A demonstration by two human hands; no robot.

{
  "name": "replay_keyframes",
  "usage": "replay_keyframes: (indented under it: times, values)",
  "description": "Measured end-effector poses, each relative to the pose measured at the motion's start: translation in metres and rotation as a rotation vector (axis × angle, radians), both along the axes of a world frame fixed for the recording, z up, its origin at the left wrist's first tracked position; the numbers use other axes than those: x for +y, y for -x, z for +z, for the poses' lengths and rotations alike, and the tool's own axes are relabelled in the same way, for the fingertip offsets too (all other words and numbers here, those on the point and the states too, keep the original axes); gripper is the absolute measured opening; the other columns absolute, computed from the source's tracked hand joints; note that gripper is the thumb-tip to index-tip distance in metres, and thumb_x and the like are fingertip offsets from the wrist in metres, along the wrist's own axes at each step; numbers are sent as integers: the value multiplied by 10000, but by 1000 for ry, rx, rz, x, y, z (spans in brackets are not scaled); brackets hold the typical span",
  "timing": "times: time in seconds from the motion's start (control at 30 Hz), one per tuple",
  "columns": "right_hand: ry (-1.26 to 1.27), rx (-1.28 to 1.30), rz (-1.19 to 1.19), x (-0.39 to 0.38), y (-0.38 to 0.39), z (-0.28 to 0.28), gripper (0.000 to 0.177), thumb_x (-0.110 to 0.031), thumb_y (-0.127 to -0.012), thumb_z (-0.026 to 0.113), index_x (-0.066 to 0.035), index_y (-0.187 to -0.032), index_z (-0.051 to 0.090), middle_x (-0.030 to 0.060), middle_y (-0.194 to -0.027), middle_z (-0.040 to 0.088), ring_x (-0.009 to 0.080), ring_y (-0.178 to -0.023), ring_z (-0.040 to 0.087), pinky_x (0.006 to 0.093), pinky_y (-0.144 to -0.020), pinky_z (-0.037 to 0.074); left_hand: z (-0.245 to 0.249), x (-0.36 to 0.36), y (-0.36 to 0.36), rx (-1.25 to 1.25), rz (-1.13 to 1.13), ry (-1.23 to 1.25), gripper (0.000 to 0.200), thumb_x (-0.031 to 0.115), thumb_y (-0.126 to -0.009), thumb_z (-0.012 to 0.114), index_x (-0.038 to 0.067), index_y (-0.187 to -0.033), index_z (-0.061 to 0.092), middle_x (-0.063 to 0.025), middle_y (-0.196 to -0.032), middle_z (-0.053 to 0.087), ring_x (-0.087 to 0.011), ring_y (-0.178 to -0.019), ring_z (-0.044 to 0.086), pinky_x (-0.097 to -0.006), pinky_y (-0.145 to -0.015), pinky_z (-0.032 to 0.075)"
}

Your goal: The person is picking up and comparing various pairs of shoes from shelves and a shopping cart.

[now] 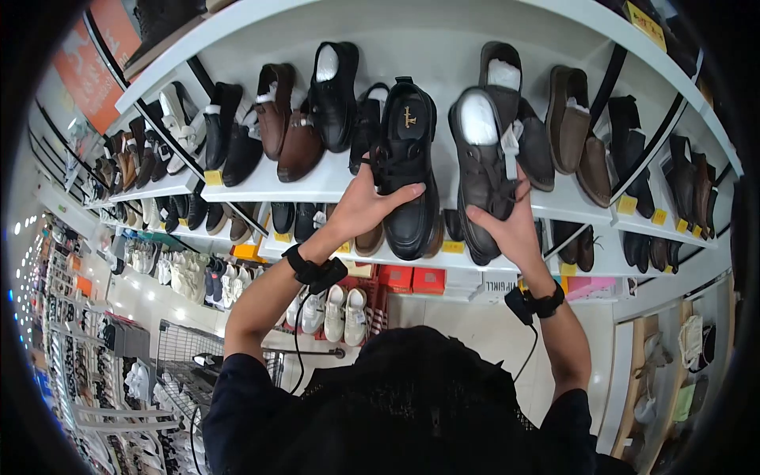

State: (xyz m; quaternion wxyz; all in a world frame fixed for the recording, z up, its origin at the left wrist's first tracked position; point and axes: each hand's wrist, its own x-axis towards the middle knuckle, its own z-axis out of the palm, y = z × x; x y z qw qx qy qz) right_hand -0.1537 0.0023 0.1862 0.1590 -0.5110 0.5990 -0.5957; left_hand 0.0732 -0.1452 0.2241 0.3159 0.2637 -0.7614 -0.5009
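Observation:
My left hand (370, 202) is closed around a black lace-up shoe (409, 207), thumb across its front and fingers behind its side. Its gold-marked insole faces up. In my right hand (507, 229) is a dark grey lace-up shoe (473, 190) stuffed with white paper, with the thumb on its near side and a white tag (510, 144) hanging by its opening. Both shoes are toe-down in front of the white shelf (261, 191). Behind the grey one stands another grey shoe (535, 146); a black shoe (364, 127) is partly hidden behind the black one.
Brown shoes (301, 148) and a black loafer (332, 103) stand left on the shelf, taupe loafers (567, 127) right. Yellow price tags (214, 178) line its edge. Below are red shoe boxes (428, 280) and white sneakers (335, 313). A wire cart (178, 348) stands at lower left.

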Motion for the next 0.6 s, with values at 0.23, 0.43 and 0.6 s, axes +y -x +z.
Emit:
replay_keyframes:
  times: [0.23, 0.43, 0.6]
  values:
    - [-92, -164, 89, -32, 22, -10, 1085, -267, -728, 877, 129, -1487, 210, 256, -1421, 422, 283, -1323, 458, 358, -1105, 384, 6, -66, 42, 156, -113, 84, 687, 203, -886, 786, -68, -1349, 356, -139, -1234, 604, -185, -1133, 593, -328, -995, 499]
    - [-184, 12, -61, -80, 31, -18, 1152, -455, -670, 854, 134, -1468, 268, 320, -1436, 368, 393, -1353, 420, 402, -1131, 361, -1, -104, 85, 149, 109, 278, 728, 199, -891, 775, -75, -1394, 326, -165, -1301, 531, -212, -1180, 546, -348, -1042, 439]
    - [-176, 125, -131, -106, 39, -24, 1165, -488, -689, 850, 145, -1465, 256, 303, -1425, 386, 381, -1341, 438, 381, -1125, 368, -6, -119, 101, 193, 46, 169, 739, 221, -885, 778, -77, -1401, 342, -189, -1298, 531, -226, -1192, 541, -353, -1037, 438]
